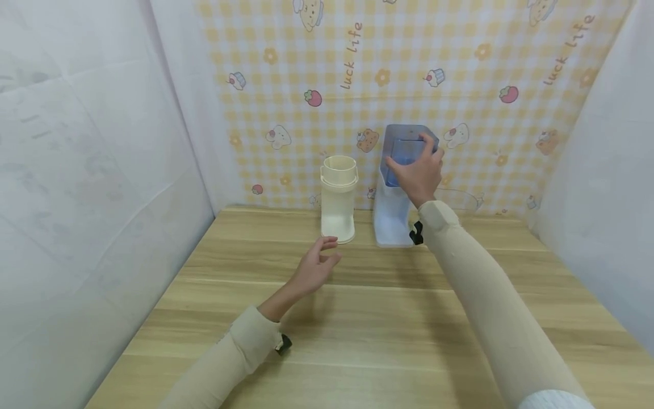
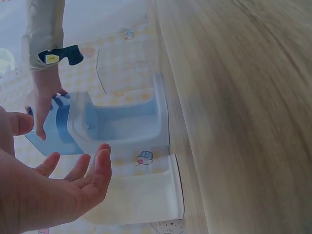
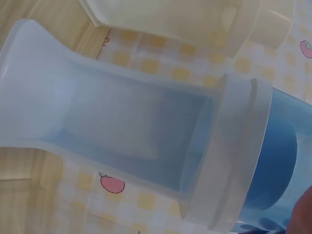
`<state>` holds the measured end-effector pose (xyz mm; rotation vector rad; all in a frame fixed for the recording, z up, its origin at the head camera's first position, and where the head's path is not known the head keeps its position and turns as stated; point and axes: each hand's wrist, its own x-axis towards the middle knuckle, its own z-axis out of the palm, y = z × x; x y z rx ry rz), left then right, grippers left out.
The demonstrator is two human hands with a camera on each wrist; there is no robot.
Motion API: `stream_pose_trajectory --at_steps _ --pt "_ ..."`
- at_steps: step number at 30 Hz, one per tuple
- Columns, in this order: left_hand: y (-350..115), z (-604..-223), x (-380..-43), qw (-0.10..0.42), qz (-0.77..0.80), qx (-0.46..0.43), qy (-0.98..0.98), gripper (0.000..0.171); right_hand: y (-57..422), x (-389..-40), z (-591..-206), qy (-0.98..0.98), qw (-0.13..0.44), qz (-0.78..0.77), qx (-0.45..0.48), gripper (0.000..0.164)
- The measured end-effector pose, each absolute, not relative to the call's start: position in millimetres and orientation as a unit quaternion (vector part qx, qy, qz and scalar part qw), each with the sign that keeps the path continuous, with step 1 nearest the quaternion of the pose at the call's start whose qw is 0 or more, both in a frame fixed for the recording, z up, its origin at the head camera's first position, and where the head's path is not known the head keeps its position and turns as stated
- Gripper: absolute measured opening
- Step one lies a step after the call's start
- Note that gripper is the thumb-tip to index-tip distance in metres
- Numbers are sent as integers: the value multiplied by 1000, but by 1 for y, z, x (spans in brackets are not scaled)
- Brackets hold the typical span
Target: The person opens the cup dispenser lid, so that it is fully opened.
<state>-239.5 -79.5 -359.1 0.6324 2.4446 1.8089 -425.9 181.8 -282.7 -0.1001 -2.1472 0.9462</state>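
My right hand (image 1: 421,173) grips the translucent blue tank (image 1: 402,149) on top of a white stand (image 1: 391,218), with thumb and fingers spread around its sides. In the right wrist view the tank (image 3: 270,161) sits on the thick rim of the upright stand (image 3: 122,117), and only a bit of a finger shows at the corner. My left hand (image 1: 313,270) hovers over the table in front of a cream dispenser-like stand (image 1: 337,207) with a round open top. Its fingers are loosely bent around nothing, as the left wrist view also shows.
The wood-grain table (image 1: 332,341) meets a yellow checked backdrop (image 1: 286,74) right behind both stands. White cloth (image 1: 102,170) hangs along the left and right sides. A thin cord (image 1: 462,192) runs against the backdrop right of the white stand.
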Motion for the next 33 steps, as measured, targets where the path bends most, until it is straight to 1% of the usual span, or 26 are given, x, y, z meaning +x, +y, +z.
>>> stream_pose_trajectory --at_steps 11,18,27,33 --pt "-78 -360 -240 21 583 203 786 47 189 -411 -283 -836 390 385 -10 90" --pt "-79 -360 -240 16 584 198 787 47 191 -396 -282 -835 377 402 7 89" --pt "-76 -388 -262 9 585 192 788 47 196 -378 -283 -824 380 417 50 89" --pt "-80 -391 -265 12 593 209 777 50 197 -364 -283 -813 383 430 86 87"
